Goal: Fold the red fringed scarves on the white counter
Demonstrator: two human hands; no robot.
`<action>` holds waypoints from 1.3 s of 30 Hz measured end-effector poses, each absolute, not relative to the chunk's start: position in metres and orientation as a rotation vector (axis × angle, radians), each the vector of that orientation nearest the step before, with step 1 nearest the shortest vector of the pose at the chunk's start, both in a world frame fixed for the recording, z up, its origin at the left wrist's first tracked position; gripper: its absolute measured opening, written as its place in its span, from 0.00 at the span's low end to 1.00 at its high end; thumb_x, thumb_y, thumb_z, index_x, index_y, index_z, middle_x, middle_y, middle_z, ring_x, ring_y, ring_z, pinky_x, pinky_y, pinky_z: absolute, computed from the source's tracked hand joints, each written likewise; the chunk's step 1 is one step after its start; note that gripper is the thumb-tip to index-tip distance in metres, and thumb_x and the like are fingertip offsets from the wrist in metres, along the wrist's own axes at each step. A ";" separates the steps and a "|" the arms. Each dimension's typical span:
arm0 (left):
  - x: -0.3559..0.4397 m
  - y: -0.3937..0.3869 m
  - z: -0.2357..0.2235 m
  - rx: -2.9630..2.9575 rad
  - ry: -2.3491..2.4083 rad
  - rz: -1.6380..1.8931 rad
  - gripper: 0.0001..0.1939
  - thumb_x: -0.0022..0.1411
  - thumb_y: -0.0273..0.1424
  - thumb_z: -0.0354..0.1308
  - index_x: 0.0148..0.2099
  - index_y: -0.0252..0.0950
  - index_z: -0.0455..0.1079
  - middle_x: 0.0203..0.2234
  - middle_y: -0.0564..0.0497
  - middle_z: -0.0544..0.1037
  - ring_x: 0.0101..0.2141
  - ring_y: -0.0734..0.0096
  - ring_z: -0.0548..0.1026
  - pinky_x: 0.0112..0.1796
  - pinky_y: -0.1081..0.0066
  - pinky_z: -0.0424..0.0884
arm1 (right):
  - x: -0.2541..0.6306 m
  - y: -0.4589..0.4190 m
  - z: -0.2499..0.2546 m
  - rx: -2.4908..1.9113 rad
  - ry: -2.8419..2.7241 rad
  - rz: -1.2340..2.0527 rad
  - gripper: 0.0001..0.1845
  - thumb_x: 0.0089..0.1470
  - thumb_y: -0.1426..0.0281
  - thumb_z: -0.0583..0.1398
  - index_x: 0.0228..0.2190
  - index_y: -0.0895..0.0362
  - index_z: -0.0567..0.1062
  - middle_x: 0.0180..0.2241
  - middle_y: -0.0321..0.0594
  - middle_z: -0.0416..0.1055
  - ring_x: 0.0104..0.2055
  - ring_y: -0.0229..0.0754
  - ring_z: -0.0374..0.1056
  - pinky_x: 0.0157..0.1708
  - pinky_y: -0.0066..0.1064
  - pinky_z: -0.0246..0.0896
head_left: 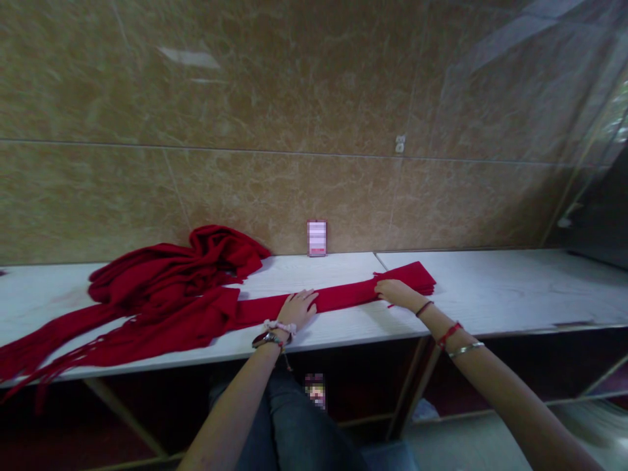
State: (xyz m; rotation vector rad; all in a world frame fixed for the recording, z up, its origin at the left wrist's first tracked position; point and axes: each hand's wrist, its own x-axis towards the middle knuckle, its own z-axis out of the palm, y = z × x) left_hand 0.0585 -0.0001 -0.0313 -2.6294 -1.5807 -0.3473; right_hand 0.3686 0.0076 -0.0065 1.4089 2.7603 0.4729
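Observation:
A red scarf (348,296) lies as a long, narrow folded strip across the white counter, its layers stacked at the right end. My left hand (298,309) rests flat on the middle of this strip, fingers stretched out. Close to the stacked end, my right hand (395,292) has its fingers bent and pinched on the scarf; the fingertips are partly hidden. To the left, a loose heap of red fringed scarves (161,271) overlaps the strip's left end. Some fringe hangs over the counter's front edge.
The white counter (490,288) runs along a tiled wall (294,85). A phone-like item (316,238), its face blurred, leans upright on the wall. Below the counter are dark open shelves (363,379). A dark box-like object (601,216) stands at the far right.

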 end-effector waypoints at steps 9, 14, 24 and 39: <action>0.059 0.000 -0.032 -2.629 -1.582 -0.375 0.22 0.61 0.32 0.42 0.57 0.38 0.60 0.56 0.51 0.62 0.56 0.67 0.58 0.55 0.61 0.53 | 0.357 0.009 -0.004 1.452 2.681 0.601 0.10 0.53 0.78 0.52 0.34 0.62 0.73 0.35 0.48 0.73 0.39 0.45 0.69 0.35 0.30 0.62; 0.059 -0.001 -0.029 -2.636 -1.591 -0.373 0.22 0.61 0.32 0.42 0.57 0.37 0.60 0.55 0.50 0.62 0.56 0.67 0.58 0.55 0.61 0.52 | 0.365 0.002 -0.013 1.297 2.738 0.669 0.11 0.53 0.80 0.51 0.33 0.61 0.73 0.33 0.47 0.72 0.37 0.43 0.68 0.33 0.30 0.62; 0.058 0.000 -0.032 -2.629 -1.571 -0.364 0.21 0.61 0.31 0.42 0.56 0.38 0.60 0.55 0.50 0.63 0.56 0.68 0.59 0.55 0.62 0.53 | 0.385 0.003 -0.012 1.246 2.894 0.437 0.14 0.49 0.82 0.53 0.35 0.61 0.75 0.37 0.48 0.73 0.42 0.45 0.67 0.41 0.35 0.61; 0.061 -0.004 -0.029 -2.621 -1.580 -0.279 0.22 0.63 0.32 0.40 0.59 0.39 0.56 0.58 0.49 0.58 0.57 0.64 0.55 0.54 0.57 0.52 | 0.281 -0.002 -0.038 1.558 2.916 0.090 0.25 0.60 0.63 0.42 0.57 0.57 0.56 0.59 0.48 0.51 0.61 0.47 0.45 0.54 0.47 0.47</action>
